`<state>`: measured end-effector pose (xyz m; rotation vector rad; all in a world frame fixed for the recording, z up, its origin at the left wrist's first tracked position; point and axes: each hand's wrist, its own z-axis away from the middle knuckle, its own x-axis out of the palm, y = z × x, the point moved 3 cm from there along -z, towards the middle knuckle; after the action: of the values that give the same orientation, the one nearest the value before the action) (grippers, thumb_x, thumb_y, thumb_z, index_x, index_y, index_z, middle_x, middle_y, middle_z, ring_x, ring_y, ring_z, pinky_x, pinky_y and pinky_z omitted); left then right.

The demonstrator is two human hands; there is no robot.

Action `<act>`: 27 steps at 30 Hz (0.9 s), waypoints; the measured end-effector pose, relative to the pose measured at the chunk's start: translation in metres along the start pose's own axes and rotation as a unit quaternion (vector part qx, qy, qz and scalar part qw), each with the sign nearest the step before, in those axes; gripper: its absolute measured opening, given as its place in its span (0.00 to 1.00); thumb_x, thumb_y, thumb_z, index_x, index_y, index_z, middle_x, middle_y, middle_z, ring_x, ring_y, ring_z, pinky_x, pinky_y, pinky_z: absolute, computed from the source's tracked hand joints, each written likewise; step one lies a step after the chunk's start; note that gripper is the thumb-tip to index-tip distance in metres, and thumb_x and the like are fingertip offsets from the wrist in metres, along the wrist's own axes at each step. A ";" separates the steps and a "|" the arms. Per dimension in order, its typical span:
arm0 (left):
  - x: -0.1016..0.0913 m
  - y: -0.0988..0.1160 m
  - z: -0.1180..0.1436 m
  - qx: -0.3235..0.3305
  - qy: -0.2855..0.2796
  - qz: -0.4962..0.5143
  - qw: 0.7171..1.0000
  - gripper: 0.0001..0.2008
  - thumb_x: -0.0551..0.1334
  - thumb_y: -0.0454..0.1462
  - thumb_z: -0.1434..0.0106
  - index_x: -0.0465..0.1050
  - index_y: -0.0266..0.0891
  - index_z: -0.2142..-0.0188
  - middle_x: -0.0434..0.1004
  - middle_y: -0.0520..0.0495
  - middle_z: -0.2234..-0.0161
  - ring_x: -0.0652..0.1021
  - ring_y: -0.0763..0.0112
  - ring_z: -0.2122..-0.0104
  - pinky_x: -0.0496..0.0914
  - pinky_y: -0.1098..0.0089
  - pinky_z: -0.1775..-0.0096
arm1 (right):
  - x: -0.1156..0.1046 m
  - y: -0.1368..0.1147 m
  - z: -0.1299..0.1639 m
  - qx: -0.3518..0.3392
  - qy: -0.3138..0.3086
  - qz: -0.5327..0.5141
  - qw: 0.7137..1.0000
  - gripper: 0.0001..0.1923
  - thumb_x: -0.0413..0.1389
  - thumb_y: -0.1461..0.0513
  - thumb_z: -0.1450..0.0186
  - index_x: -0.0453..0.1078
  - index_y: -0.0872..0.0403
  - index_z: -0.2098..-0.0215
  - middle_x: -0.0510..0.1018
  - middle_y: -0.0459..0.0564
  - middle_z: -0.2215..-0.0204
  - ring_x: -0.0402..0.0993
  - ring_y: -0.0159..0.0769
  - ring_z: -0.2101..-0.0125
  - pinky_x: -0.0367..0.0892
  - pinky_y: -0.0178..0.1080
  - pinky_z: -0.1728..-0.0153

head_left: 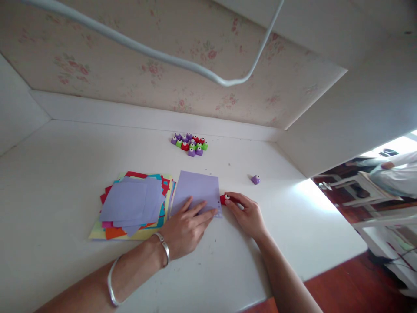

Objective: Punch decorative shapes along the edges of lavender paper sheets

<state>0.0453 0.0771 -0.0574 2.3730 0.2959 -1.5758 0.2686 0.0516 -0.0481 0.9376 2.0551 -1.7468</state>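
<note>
My left hand (184, 228) lies flat, pinning the thin, floppy lilac sheet (198, 189) on the table (65, 156); my right hand (247, 213) pinches what looks like a small, rigid red punch (224, 199) at its right edge.

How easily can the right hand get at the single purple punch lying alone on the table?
Probably yes: the purple punch lies apart, just beyond the right hand, with bare table between. The hand holds a red punch, though.

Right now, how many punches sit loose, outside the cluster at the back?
2. A red punch under the right hand at the lilac sheet edge; a purple punch alone, further right. None seem hidden.
</note>
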 end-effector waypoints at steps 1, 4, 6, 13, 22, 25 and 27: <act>0.000 0.000 0.000 0.000 0.001 -0.001 1.000 0.18 0.53 0.35 0.30 0.70 0.41 0.43 0.67 0.47 0.39 0.65 0.62 0.37 0.54 0.52 0.34 | 0.000 0.000 0.000 0.000 -0.002 -0.001 1.000 0.12 0.59 0.53 0.34 0.78 0.48 0.56 0.83 0.50 0.59 0.81 0.41 0.60 0.75 0.44 0.54; 0.002 0.000 0.001 0.001 0.010 -0.002 1.000 0.19 0.53 0.35 0.30 0.70 0.42 0.42 0.67 0.47 0.39 0.65 0.62 0.37 0.55 0.52 0.34 | 0.000 -0.002 0.000 -0.007 -0.006 -0.003 1.000 0.11 0.58 0.54 0.34 0.78 0.48 0.56 0.83 0.49 0.59 0.81 0.41 0.60 0.75 0.44 0.55; 0.002 0.000 0.001 0.001 0.014 -0.003 1.000 0.18 0.53 0.35 0.30 0.70 0.42 0.43 0.67 0.48 0.39 0.65 0.62 0.37 0.55 0.52 0.34 | 0.000 -0.003 0.000 -0.020 -0.006 -0.001 1.000 0.11 0.59 0.55 0.34 0.78 0.47 0.55 0.83 0.49 0.58 0.80 0.40 0.59 0.75 0.43 0.55; 0.001 0.000 0.000 0.000 0.023 -0.010 1.000 0.17 0.53 0.35 0.30 0.71 0.42 0.44 0.66 0.51 0.39 0.66 0.61 0.38 0.54 0.52 0.34 | 0.005 -0.005 0.004 -0.043 -0.020 0.007 0.999 0.11 0.58 0.58 0.33 0.77 0.47 0.53 0.82 0.49 0.56 0.80 0.38 0.59 0.75 0.41 0.54; -0.002 0.000 -0.001 0.013 0.024 0.003 1.000 0.18 0.55 0.41 0.29 0.68 0.52 0.41 0.67 0.57 0.39 0.69 0.63 0.41 0.51 0.53 0.35 | 0.007 -0.010 0.002 -0.050 -0.031 0.023 0.998 0.11 0.58 0.58 0.33 0.77 0.46 0.53 0.82 0.48 0.55 0.79 0.38 0.57 0.74 0.42 0.51; -0.001 -0.001 -0.002 0.015 0.031 0.004 0.999 0.19 0.55 0.42 0.29 0.66 0.54 0.40 0.70 0.58 0.41 0.70 0.64 0.42 0.50 0.54 0.35 | 0.006 -0.010 0.002 -0.048 -0.033 0.019 0.998 0.11 0.58 0.58 0.33 0.77 0.47 0.53 0.82 0.48 0.55 0.79 0.38 0.57 0.74 0.41 0.52; 0.001 0.000 -0.002 0.009 0.040 0.004 0.999 0.18 0.54 0.42 0.29 0.66 0.51 0.40 0.72 0.57 0.43 0.70 0.66 0.42 0.50 0.56 0.35 | 0.006 -0.010 0.002 -0.049 -0.031 0.017 0.998 0.11 0.58 0.58 0.32 0.77 0.47 0.53 0.82 0.48 0.56 0.79 0.38 0.57 0.74 0.41 0.52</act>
<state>0.0474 0.0782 -0.0571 2.4524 0.2894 -1.4884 0.2569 0.0515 -0.0443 0.8724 2.0524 -1.6218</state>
